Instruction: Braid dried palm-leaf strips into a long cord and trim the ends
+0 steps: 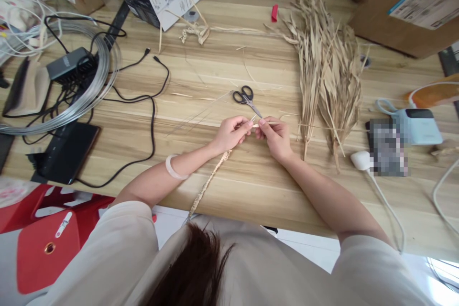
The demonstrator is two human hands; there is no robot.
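**Straw strip (255,125) pinched between both hands over the tabletop (251,186)**

We find the left hand (231,133) and the right hand (276,137) meeting near the middle of the wooden tabletop, fingertips almost touching. Each grip is pressed together on the straw strip: the left thumb and forefinger pinch one end, and the right thumb and forefinger pinch it just beside them. The strip is thin and pale and sits slightly above the wood, with loose strands trailing away on both sides.

We note a braided cord (210,181) running from under the left hand down across the tabletop and over its near edge. A pale bracelet (172,168) sits on the left wrist.

Black-handled scissors (244,96) lie just beyond the hands, blades pointing towards them. A bundle of dried leaves (322,71) lies to the right of the hands, near but apart. A coil of wire (89,86) and black cables (152,119) lie well apart on the left. A cardboard box (405,5) stands at the far right corner.
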